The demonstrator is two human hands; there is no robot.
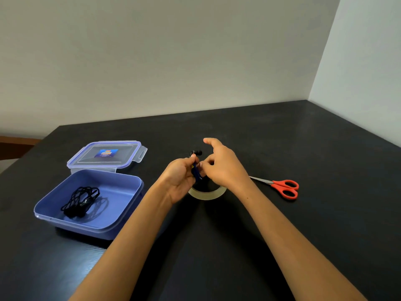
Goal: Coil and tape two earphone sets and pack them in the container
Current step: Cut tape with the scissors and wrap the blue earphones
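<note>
My left hand (181, 174) grips the blue earphone set (196, 171): fingers curled round the coiled cord, thumb on top. One black earbud (198, 152) sticks out above the thumb. My right hand (223, 168) pinches the same bundle from the other side with thumb and curled fingers, while the index finger points straight out, up and away. I cannot tell whether the pinch is on cord or on tape, as it is too small to see. Both hands are held above the table (293, 131), not resting on it.

Tape roll (207, 194) lies flat on the table right under my hands. Only its near arc shows, the rest is hidden by hands and wrists.

Scissors (282, 186) with red handles lie flat to the right of the roll, blades together and pointing toward my right wrist, handles away from it.

Container (123, 192) — blue, open — sits to the left, well apart from my hands. The black earphone set (81, 202) lies coiled inside it, toward the left part of the floor. I cannot see any tape on that one.

Lid (104, 156) lies flat just behind the container with a label in the middle and a clip flap on its right edge.

Dark table, plain wall (173, 51) behind — room corner at right.
</note>
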